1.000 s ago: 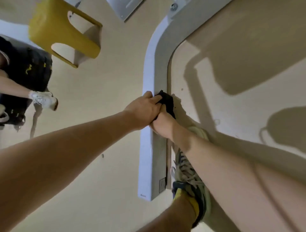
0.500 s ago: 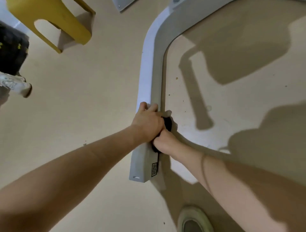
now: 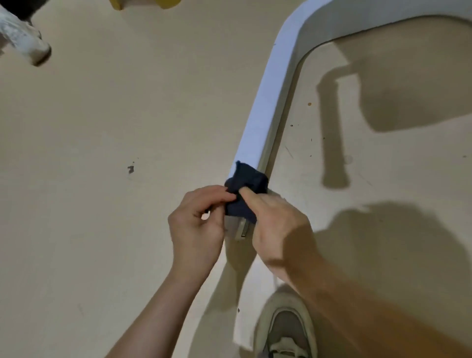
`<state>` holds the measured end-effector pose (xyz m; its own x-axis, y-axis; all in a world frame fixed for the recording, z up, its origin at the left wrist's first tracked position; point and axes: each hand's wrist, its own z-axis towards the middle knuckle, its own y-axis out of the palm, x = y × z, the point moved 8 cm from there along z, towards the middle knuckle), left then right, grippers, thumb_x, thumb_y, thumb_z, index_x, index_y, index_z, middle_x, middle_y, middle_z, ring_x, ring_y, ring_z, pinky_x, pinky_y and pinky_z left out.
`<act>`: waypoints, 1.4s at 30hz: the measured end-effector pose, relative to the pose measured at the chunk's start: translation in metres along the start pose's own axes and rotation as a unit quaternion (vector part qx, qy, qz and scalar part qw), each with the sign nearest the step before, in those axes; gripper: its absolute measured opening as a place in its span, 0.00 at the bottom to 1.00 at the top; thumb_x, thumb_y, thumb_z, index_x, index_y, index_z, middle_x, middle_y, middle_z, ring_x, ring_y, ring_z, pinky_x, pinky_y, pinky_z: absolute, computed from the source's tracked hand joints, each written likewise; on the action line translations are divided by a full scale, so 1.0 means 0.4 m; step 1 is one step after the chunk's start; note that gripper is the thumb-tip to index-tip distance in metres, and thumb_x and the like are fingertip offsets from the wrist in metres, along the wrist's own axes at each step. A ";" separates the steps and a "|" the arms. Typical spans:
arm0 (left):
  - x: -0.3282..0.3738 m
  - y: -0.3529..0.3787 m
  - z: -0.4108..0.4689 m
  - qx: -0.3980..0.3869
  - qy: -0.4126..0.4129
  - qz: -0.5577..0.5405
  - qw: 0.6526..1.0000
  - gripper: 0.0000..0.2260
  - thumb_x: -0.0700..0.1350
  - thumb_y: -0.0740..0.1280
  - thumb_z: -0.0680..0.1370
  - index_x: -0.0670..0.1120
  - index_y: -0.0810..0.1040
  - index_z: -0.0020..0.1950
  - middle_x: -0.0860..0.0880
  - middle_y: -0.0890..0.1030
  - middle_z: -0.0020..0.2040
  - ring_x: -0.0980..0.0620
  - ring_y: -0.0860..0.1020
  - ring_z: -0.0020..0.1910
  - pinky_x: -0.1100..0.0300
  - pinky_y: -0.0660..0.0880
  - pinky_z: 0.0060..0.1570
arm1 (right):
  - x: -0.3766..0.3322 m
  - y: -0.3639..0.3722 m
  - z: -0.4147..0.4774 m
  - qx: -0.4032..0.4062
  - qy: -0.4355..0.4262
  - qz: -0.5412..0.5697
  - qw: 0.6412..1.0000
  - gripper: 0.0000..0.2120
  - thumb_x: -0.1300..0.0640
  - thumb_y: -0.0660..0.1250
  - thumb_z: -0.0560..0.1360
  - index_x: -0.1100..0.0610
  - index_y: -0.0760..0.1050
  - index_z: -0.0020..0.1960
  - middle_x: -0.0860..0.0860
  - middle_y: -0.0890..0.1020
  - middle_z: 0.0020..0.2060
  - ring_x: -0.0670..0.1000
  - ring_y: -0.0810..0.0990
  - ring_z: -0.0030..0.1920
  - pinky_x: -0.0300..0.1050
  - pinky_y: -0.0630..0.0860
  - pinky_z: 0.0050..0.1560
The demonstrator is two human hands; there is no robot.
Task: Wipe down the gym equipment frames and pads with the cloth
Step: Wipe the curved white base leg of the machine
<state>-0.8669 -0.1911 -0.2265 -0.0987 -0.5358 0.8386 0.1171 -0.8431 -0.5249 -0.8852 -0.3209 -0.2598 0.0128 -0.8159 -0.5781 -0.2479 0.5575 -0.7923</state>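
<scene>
A person is holding a dark navy cloth (image 3: 246,189) against the low end of a pale grey gym frame (image 3: 265,102), with both hands meeting on it. The left hand (image 3: 198,222) is pinching the cloth's near-left edge between thumb and fingertips. The right hand (image 3: 278,230) is grasping it from the other side, one digit stretching over the top of the fabric, so each grip is clenched on the cloth.

The cloth is folded thick and is draping over the top of the frame and down its right side, with one corner sticking up just beyond the grip. Directly under the grip, the frame's squared end is showing between the two hands. Beyond the grip, the frame is running along the beige floor (image 3: 102,127) and bending right near the top of the view.

Well left of the grip, a small dark mark (image 3: 130,169) is sitting on the floor. Nearer the person than the grip, a grey-and-cream shoe (image 3: 286,329) is standing on the floor. Far up and left of the grip, another person's white shoe (image 3: 25,43) is poking in, and a sliver of something yellow (image 3: 167,2) is showing at the top edge. Hard shadows are falling across the floor right of the grip.
</scene>
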 end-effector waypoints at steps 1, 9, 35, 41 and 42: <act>-0.012 -0.025 0.000 0.027 -0.042 -0.022 0.998 0.20 0.27 0.64 0.72 0.53 0.83 0.42 0.54 0.82 0.46 0.54 0.80 0.50 0.64 0.76 0.49 | -0.011 -0.005 0.007 0.008 -0.032 -0.038 0.999 0.28 0.58 0.49 0.73 0.47 0.61 0.73 0.50 0.74 0.63 0.54 0.73 0.59 0.49 0.74 0.50; -0.126 0.078 -0.066 -0.153 -0.128 0.103 0.974 0.20 0.51 0.57 0.82 0.50 0.64 0.74 0.62 0.67 0.68 0.58 0.65 0.69 0.74 0.59 0.62 | -0.022 0.094 0.025 -0.061 -0.054 -0.117 0.990 0.30 0.54 0.48 0.69 0.61 0.73 0.67 0.58 0.69 0.71 0.56 0.66 0.72 0.54 0.70 0.67; -0.169 0.082 -0.050 -0.251 -0.269 -0.104 0.924 0.17 0.56 0.60 0.77 0.68 0.70 0.65 0.64 0.81 0.54 0.64 0.78 0.53 0.57 0.73 0.60 | -0.040 0.105 -0.010 0.055 -0.054 -0.127 0.989 0.25 0.51 0.50 0.78 0.61 0.74 0.66 0.58 0.74 0.67 0.62 0.64 0.72 0.57 0.70 0.66; -0.134 0.261 0.204 -0.334 -0.276 -0.140 0.890 0.17 0.61 0.62 0.77 0.56 0.74 0.63 0.56 0.82 0.54 0.57 0.81 0.53 0.62 0.74 0.52 | 0.072 0.090 0.226 0.031 0.028 -0.199 0.979 0.36 0.52 0.26 0.74 0.70 0.49 0.75 0.67 0.51 0.75 0.62 0.38 0.76 0.55 0.43 0.76; -0.121 0.281 0.230 -0.344 -0.276 -0.156 0.884 0.16 0.60 0.61 0.78 0.55 0.76 0.62 0.55 0.83 0.53 0.56 0.81 0.54 0.61 0.75 0.54 | 0.082 0.059 0.259 0.040 0.036 -0.207 0.977 0.36 0.51 0.29 0.75 0.70 0.47 0.76 0.66 0.50 0.76 0.61 0.39 0.77 0.55 0.44 0.76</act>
<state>-0.7581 -0.2555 -0.3128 0.4985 -0.3280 0.8024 -0.4778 -0.8763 -0.0614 -0.7902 -0.3187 -0.3179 0.0276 -0.9811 -0.1917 -0.1587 0.1851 -0.9698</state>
